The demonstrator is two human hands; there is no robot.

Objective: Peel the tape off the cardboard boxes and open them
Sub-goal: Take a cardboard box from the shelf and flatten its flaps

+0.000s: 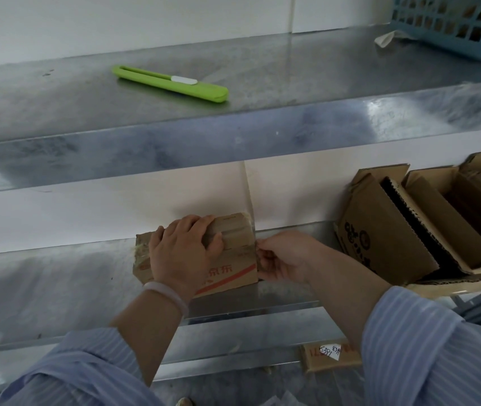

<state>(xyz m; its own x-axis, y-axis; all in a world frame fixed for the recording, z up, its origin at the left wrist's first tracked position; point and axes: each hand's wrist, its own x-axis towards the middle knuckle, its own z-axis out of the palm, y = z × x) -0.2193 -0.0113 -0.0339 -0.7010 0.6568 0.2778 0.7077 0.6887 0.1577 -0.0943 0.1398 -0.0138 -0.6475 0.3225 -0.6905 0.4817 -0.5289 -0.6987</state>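
Cardboard box (233,272), long axis apparently left-right

upper shelf (292,68): cutter (170,82) lies left of middle; basket (453,24) at the far right corner, scrap (387,38) just left of it.
lower shelf (57,282): closed box (233,268) at the middle; opened boxes (394,230) at the right end.
left grip (180,253): on top of the closed box.
right grip (283,259): touching its right end.
below: labelled box (331,357) under the lower shelf, right of middle.

The single head-worn wide-angle camera looked forward and down, close over the cardboard box (239,259) on the lower shelf (57,282), upper shelf (292,71) beyond.
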